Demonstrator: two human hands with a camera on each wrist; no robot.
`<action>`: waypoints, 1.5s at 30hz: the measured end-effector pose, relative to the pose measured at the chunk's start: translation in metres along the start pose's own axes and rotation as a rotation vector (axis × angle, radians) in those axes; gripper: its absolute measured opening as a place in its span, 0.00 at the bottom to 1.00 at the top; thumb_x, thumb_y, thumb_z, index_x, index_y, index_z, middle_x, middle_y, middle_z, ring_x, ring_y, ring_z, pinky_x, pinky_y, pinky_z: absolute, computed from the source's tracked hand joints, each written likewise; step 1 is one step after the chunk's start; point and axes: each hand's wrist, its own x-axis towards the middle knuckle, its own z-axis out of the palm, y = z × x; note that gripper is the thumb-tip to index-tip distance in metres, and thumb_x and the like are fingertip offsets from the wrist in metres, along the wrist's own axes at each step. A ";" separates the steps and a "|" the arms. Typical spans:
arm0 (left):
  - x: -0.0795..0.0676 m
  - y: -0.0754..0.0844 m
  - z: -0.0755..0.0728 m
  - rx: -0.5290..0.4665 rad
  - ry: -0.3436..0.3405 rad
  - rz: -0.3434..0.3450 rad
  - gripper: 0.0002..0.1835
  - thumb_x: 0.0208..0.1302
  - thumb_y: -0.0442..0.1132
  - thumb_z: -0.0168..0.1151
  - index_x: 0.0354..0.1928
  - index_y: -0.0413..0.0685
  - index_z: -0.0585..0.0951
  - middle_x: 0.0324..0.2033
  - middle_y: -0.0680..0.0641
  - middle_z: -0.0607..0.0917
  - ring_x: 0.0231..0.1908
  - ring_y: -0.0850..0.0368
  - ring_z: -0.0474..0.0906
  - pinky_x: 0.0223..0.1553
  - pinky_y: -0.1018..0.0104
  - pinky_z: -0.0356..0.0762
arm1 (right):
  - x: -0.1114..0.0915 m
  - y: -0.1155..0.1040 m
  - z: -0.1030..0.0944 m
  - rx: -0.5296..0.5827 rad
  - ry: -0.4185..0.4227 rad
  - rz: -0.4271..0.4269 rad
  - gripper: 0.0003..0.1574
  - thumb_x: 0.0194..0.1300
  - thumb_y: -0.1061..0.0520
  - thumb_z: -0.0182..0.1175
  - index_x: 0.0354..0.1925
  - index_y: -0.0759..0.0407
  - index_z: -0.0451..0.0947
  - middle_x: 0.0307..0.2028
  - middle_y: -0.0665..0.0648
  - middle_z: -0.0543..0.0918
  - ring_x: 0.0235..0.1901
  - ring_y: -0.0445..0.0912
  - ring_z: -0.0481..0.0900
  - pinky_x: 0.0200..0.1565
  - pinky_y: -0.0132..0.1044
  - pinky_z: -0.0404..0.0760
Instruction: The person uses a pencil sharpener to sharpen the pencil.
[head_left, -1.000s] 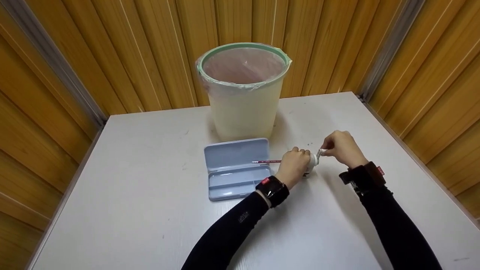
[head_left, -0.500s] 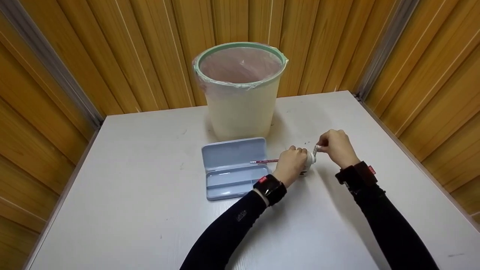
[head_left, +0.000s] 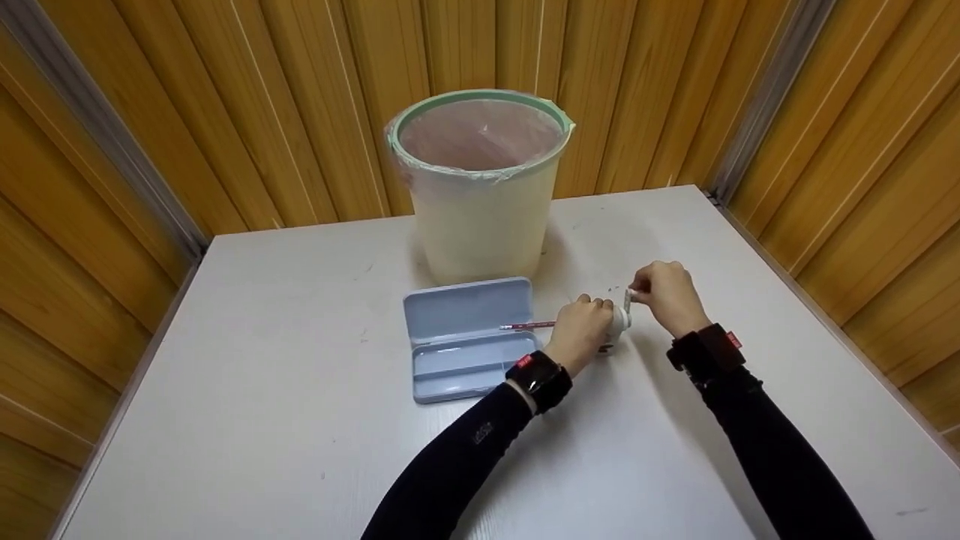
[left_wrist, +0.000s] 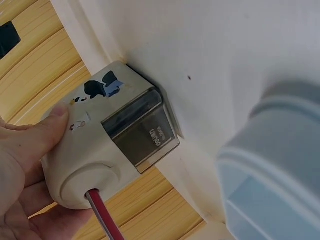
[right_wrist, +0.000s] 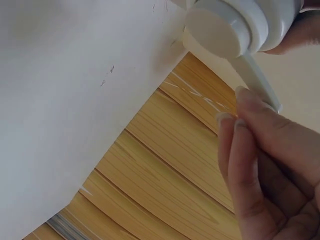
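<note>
Sharpening seems under way: the left hand [head_left: 579, 334] grips the pencil sharpener [left_wrist: 92, 137] on the worktop [head_left: 262, 375] (near an open blue pencil case [head_left: 459, 366]), red pencil [left_wrist: 106, 216] inserted; the right hand [head_left: 672, 300] pinches the crank [right_wrist: 254, 79]. Next likely needs steady turning.

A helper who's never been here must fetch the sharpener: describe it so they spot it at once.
Start from the tall bin on the table, with the open blue case in front of it. Right of the case, the left hand grips the sharpener. It alone is white, with a crank and a red pencil in it.
</note>
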 end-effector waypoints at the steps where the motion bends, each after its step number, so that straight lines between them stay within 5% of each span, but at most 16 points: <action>1: 0.000 0.000 0.000 0.004 0.007 0.002 0.09 0.62 0.39 0.64 0.45 0.51 0.85 0.37 0.56 0.88 0.35 0.62 0.82 0.32 0.71 0.82 | 0.001 0.001 0.001 -0.005 0.002 -0.001 0.05 0.52 0.67 0.71 0.25 0.71 0.84 0.24 0.66 0.85 0.26 0.56 0.81 0.31 0.45 0.77; 15: 0.000 -0.006 0.005 -0.024 0.012 -0.019 0.11 0.60 0.40 0.66 0.45 0.50 0.85 0.37 0.56 0.88 0.35 0.61 0.82 0.31 0.69 0.82 | 0.021 0.009 0.027 -0.036 -0.033 -0.029 0.02 0.55 0.70 0.68 0.27 0.72 0.84 0.27 0.68 0.86 0.29 0.61 0.83 0.36 0.54 0.80; 33: -0.002 -0.005 0.005 -0.015 0.042 -0.007 0.14 0.58 0.43 0.70 0.46 0.49 0.84 0.36 0.55 0.88 0.34 0.61 0.82 0.29 0.71 0.81 | 0.027 0.034 0.045 0.039 -0.274 -0.039 0.06 0.50 0.75 0.63 0.22 0.69 0.84 0.22 0.62 0.85 0.24 0.48 0.77 0.29 0.34 0.72; 45: -0.002 -0.003 0.006 0.017 0.027 -0.001 0.17 0.56 0.48 0.71 0.46 0.49 0.83 0.36 0.54 0.88 0.35 0.62 0.81 0.30 0.72 0.81 | 0.023 0.036 0.047 0.018 -0.338 -0.049 0.11 0.40 0.79 0.59 0.20 0.67 0.82 0.18 0.54 0.80 0.22 0.45 0.69 0.29 0.33 0.68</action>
